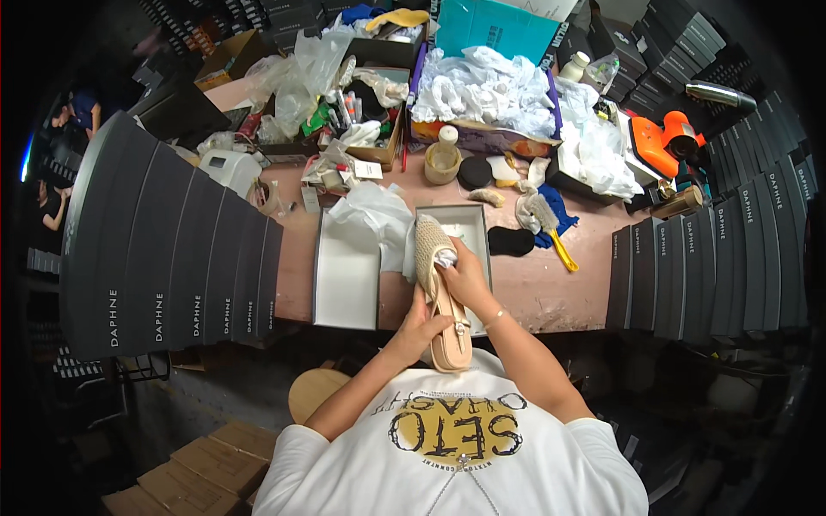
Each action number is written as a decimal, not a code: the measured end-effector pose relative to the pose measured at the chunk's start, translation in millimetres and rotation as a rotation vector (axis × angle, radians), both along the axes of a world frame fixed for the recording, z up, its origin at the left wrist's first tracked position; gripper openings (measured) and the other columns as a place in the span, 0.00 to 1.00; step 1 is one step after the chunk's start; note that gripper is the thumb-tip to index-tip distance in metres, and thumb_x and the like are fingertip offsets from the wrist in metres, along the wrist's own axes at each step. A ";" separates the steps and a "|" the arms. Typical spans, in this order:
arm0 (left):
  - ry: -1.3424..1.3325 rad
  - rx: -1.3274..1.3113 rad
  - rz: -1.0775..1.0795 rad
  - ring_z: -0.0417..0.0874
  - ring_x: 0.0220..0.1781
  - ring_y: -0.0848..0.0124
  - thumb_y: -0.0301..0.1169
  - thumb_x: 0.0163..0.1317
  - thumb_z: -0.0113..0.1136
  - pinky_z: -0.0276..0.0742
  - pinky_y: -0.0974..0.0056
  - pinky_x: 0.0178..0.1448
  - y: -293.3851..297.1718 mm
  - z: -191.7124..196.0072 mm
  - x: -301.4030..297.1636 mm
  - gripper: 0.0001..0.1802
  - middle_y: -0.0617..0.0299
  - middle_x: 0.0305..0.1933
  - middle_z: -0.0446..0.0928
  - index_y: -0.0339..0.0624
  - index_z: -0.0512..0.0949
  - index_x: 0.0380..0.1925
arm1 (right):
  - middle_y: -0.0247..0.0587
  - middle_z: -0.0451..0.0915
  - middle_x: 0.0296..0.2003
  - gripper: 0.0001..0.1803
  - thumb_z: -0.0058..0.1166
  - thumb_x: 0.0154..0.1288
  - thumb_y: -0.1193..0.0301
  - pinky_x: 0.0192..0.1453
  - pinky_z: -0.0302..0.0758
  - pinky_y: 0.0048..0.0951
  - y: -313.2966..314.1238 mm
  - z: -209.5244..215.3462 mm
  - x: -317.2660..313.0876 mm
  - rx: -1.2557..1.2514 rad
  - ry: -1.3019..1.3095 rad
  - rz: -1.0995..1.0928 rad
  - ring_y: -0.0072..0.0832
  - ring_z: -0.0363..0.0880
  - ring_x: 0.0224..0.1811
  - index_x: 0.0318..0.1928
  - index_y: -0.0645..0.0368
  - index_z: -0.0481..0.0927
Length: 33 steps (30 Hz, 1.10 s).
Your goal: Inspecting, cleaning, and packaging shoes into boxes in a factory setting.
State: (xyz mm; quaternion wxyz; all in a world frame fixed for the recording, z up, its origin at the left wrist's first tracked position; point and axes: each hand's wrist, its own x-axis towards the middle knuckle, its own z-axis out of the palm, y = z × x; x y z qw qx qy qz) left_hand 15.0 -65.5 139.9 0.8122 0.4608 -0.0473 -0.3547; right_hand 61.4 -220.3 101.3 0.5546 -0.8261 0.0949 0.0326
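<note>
A beige flat shoe (439, 297) with a woven toe and a small metal buckle at the heel end is held over the table's front edge. My left hand (420, 329) grips it from below at the heel end. My right hand (465, 273) rests on its upper part, pressing white tissue paper (445, 255) at the woven toe. Behind the shoe lies an open grey shoebox (471, 225), with its lid (344, 279) to the left holding crumpled white tissue (372, 215).
Tall stacks of dark shoeboxes (172, 249) flank the pink table on the left, and more such stacks (714, 267) on the right. The table's back is crowded: a brush with a yellow handle (551, 228), black pads (510, 240), a jar (443, 155), an orange tool (658, 142), tissue piles (486, 86). A round stool (314, 391) stands below.
</note>
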 end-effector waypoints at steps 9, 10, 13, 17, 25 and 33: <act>0.149 0.096 0.261 0.75 0.55 0.66 0.26 0.59 0.51 0.76 0.63 0.55 53.0 -36.7 73.5 0.29 0.55 0.56 0.70 0.41 0.59 0.63 | 0.61 0.68 0.59 0.44 0.65 0.55 0.60 0.46 0.78 0.36 -39.0 -12.9 -28.6 -0.085 0.321 0.270 0.45 0.78 0.48 0.66 0.65 0.57; 0.135 0.148 0.249 0.75 0.56 0.64 0.27 0.60 0.54 0.75 0.63 0.56 51.7 -41.0 85.1 0.31 0.54 0.57 0.69 0.40 0.58 0.63 | 0.61 0.69 0.57 0.42 0.64 0.55 0.60 0.45 0.78 0.37 -40.1 -39.1 -38.3 -0.299 0.356 0.342 0.47 0.79 0.47 0.65 0.65 0.59; -0.137 0.519 0.317 0.72 0.61 0.61 0.32 0.61 0.59 0.73 0.63 0.58 58.2 -65.1 99.3 0.35 0.51 0.60 0.68 0.37 0.55 0.65 | 0.58 0.74 0.50 0.34 0.63 0.55 0.59 0.47 0.77 0.40 0.1 -67.5 -53.8 -0.685 0.211 0.347 0.51 0.76 0.50 0.57 0.66 0.68; -0.528 0.795 0.414 0.67 0.65 0.60 0.35 0.62 0.60 0.68 0.61 0.63 48.4 -74.9 89.4 0.36 0.47 0.63 0.66 0.33 0.56 0.66 | 0.57 0.74 0.47 0.33 0.64 0.52 0.62 0.51 0.75 0.42 -18.4 -92.1 -34.9 -0.560 0.315 0.265 0.54 0.75 0.49 0.57 0.61 0.67; -0.176 0.455 0.221 0.64 0.66 0.60 0.33 0.60 0.63 0.63 0.60 0.67 18.4 -84.4 39.5 0.38 0.45 0.64 0.62 0.36 0.56 0.66 | 0.59 0.76 0.46 0.34 0.63 0.53 0.70 0.52 0.73 0.43 -1.3 -110.2 -41.3 -0.217 0.087 -0.064 0.52 0.77 0.45 0.60 0.52 0.62; 0.261 -0.058 0.276 0.70 0.63 0.58 0.41 0.61 0.61 0.66 0.55 0.66 7.3 -35.4 83.4 0.38 0.49 0.64 0.64 0.39 0.56 0.66 | 0.38 0.78 0.40 0.18 0.55 0.62 0.74 0.44 0.74 0.28 -30.2 42.5 -33.8 0.205 0.061 0.455 0.27 0.77 0.40 0.53 0.57 0.72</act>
